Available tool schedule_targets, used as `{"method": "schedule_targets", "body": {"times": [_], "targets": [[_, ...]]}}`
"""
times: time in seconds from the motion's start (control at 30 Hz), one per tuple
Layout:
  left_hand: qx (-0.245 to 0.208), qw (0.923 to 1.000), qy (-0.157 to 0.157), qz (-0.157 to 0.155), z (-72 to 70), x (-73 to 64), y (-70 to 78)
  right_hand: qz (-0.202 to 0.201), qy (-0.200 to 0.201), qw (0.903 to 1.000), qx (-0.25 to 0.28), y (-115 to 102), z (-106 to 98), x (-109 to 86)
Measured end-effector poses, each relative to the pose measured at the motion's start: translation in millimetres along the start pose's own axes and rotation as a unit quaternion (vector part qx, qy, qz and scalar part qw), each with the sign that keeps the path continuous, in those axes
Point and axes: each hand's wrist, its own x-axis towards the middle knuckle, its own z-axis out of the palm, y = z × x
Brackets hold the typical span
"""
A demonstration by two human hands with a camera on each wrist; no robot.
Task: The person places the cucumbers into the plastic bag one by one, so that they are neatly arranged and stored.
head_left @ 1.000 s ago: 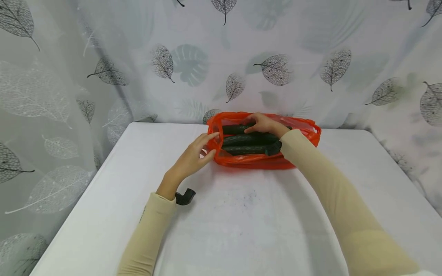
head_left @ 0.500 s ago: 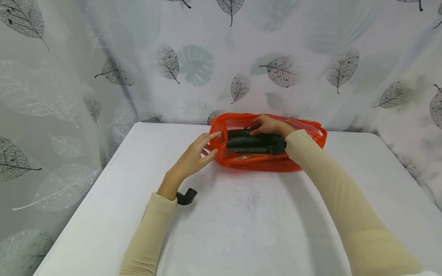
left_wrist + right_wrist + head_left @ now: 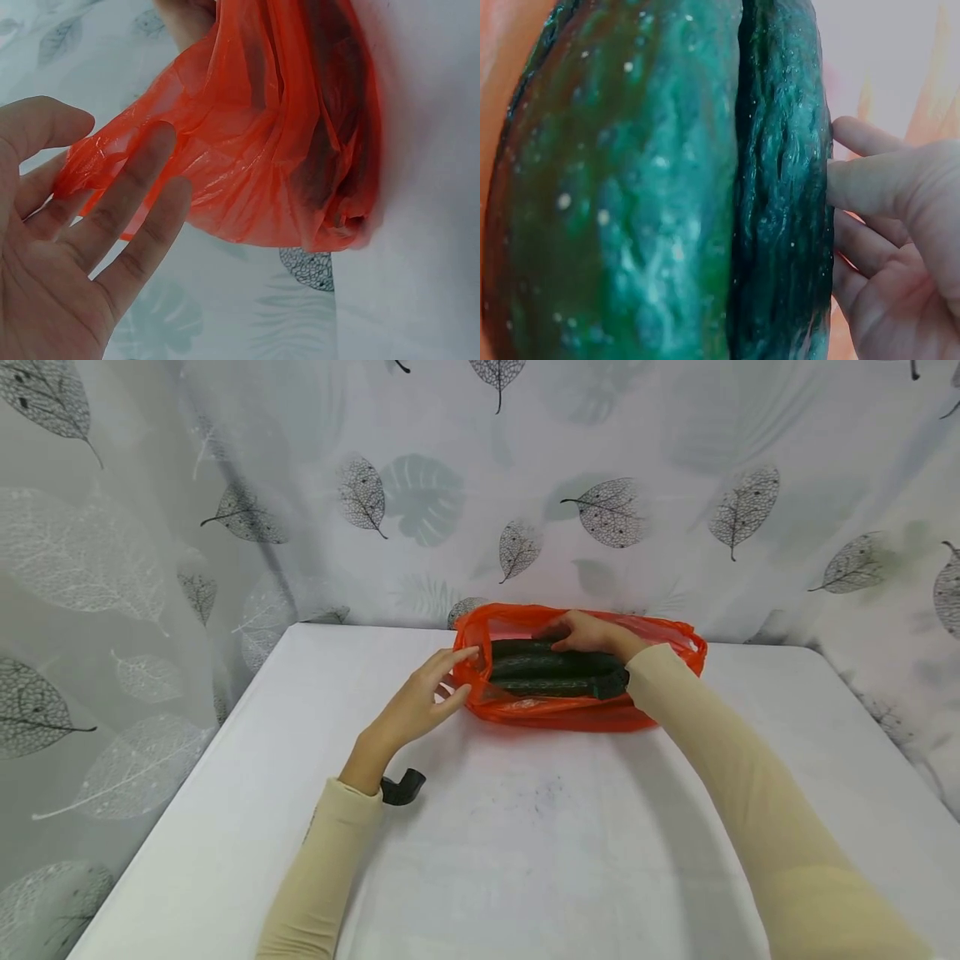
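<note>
A red plastic bag [image 3: 558, 714] lies at the table's far edge with its mouth facing up. Three dark green cucumbers [image 3: 536, 666], bumpy-skinned, sit lengthwise in it. My left hand [image 3: 416, 697] is at the bag's left end, thumb and fingers spread; in the left wrist view the stretched film passes among its long, nearly straight fingers [image 3: 124, 199]. Reaching into the bag, my right hand [image 3: 585, 633] is on the farthest cucumber [image 3: 784, 180]. In the right wrist view its thumb meets that cucumber's edge, and its fingertips disappear behind it.
The white table [image 3: 525, 852] stretches toward me. A small black curved object [image 3: 402, 787] shows beside my left wrist. Behind the bag hangs a pale leaf-patterned curtain [image 3: 450, 485], which also covers the sides.
My right hand has slid slightly right along the farthest cucumber. The left hand keeps its place at the bag's end. The head view shifted a little.
</note>
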Motion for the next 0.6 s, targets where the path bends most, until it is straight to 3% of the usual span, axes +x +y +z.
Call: {"method": "schedule_targets", "body": {"times": [0.3,0.6], "targets": [[-0.003,1.0,-0.005,-0.001,3.7,1.0,-0.1,-0.018,0.014,0.9988,-0.044,-4.1,-0.8,-12.5],[-0.002,0.9999,-0.01,0.008,6.8,1.2,-0.9,-0.021,0.023,0.9984,-0.047,-6.6,-1.2,-27.5]]}}
